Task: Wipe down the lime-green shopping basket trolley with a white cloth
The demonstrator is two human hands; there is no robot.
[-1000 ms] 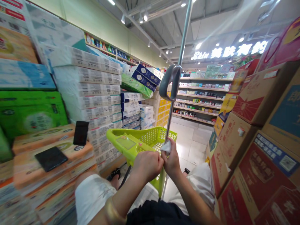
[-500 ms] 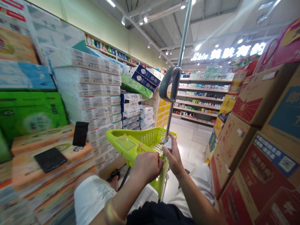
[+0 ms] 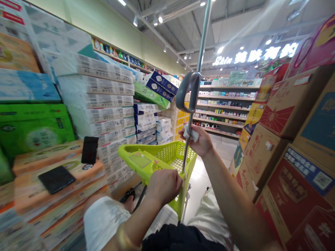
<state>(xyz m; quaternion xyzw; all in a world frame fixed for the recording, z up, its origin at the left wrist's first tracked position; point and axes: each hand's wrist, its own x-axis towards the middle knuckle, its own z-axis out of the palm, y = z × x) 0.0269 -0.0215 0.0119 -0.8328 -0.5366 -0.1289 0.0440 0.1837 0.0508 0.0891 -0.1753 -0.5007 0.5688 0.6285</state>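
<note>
The shopping basket (image 3: 141,171) at 6 o'clock is lime green with rows of holes. The pole (image 3: 203,38) at 1 o'clock is silver, its handle (image 3: 181,96) dark grey. The wipe (image 3: 194,135) is white. Cartons (image 3: 288,186) at 4 o'clock are red and brown.

Pole (image 3: 190,120) at right hand (image 3: 203,141) is smooth, glossy metal; handle (image 3: 182,96) above, plastic. Wad (image 3: 194,135) in that hand looks matt, paper or cloth. Basket (image 3: 159,152) by left hand (image 3: 164,186): glossy plastic.
</note>
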